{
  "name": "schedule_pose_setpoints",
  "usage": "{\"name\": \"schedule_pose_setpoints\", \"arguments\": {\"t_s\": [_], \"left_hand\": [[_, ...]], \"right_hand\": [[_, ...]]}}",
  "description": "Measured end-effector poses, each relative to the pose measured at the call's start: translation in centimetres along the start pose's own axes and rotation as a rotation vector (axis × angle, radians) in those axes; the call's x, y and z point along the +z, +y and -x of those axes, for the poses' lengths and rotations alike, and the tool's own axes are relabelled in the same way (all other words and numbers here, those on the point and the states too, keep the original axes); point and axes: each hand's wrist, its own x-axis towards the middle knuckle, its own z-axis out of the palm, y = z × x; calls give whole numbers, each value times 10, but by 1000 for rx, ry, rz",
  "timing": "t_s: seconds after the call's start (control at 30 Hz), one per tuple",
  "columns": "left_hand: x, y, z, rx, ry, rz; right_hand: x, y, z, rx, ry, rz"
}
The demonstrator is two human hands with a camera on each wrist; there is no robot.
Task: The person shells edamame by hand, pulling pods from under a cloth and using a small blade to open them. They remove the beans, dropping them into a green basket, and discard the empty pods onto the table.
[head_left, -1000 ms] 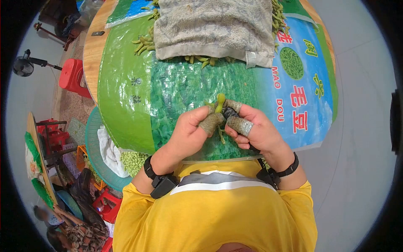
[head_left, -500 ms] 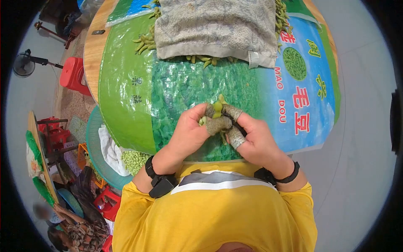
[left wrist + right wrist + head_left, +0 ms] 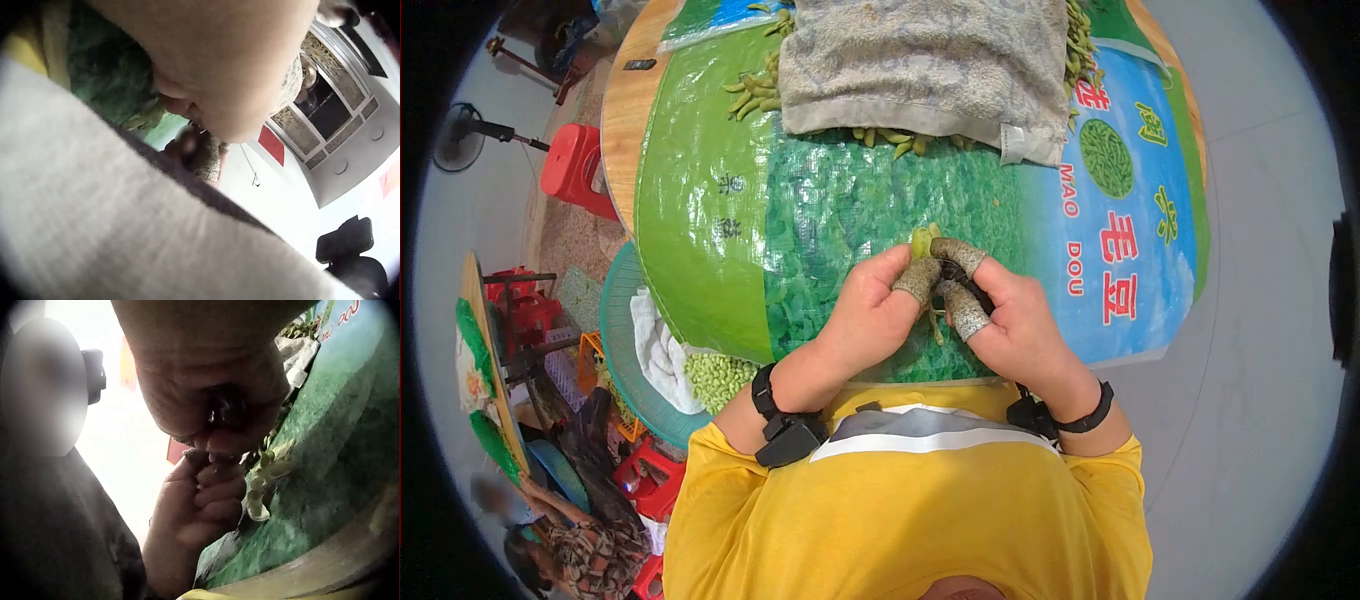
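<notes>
In the head view, a green soybean pod (image 3: 921, 240) stands upright between the two hands. My left hand (image 3: 865, 310) pinches it between its wrapped thumb (image 3: 915, 278) and index finger. My right hand (image 3: 1025, 325) meets it from the other side, its wrapped index fingertip right at the pod and its wrapped thumb close below. The right fingers curl round a dark shiny object (image 3: 228, 406), mostly hidden; I cannot tell its kind. Pale-green pods (image 3: 259, 503) lie under the hands in the right wrist view. The left wrist view shows mostly the left hand's heel (image 3: 219, 69).
A grey towel (image 3: 920, 70) covers a heap of soybean pods (image 3: 755, 95) at the far side of the printed sheet (image 3: 700, 250). At lower left, a teal basket (image 3: 622, 350) holds shelled beans (image 3: 720, 378) and a white cloth (image 3: 665, 350). Another person (image 3: 595, 550) sits beyond.
The left hand has shifted slightly right and its thumb has slid towards the pod. The pod shows shorter between the fingertips. Beans seen beside the left thumb earlier are out of sight now.
</notes>
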Motion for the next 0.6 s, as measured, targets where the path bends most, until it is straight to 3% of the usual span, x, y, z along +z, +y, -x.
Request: {"name": "schedule_pose_setpoints", "arguments": {"t_s": [0.07, 0.13, 0.2, 0.3, 0.37, 0.43, 0.47, 0.5, 0.57, 0.6], "left_hand": [[-2, 4, 1, -177, -95, 204], [-5, -3, 1, -127, -118, 122], [-6, -4, 1, -76, -140, 40], [-12, 7, 4, -124, -186, 13], [-16, 11, 6, -271, -205, 77], [-21, 11, 7, -336, -160, 257], [-24, 12, 7, -401, -118, 432], [-28, 10, 7, -399, -116, 438], [-37, 2, 5, -340, -169, 718], [-38, 0, 5, -318, -192, 767]], "right_hand": [[0, -1, -3, 70, 15, -118], [-1, 0, -7, 142, 30, -237], [-8, 5, -13, 115, -31, -98], [-16, -7, -19, 265, -40, -237], [-24, -10, -21, 267, 2, -274], [-35, -9, -21, 240, -149, 62], [-44, -13, -22, 58, -288, 242], [-43, -13, -25, 58, -293, 246], [-40, -10, -32, 32, -140, 287], [-34, -9, -42, -52, 40, 376]]}}
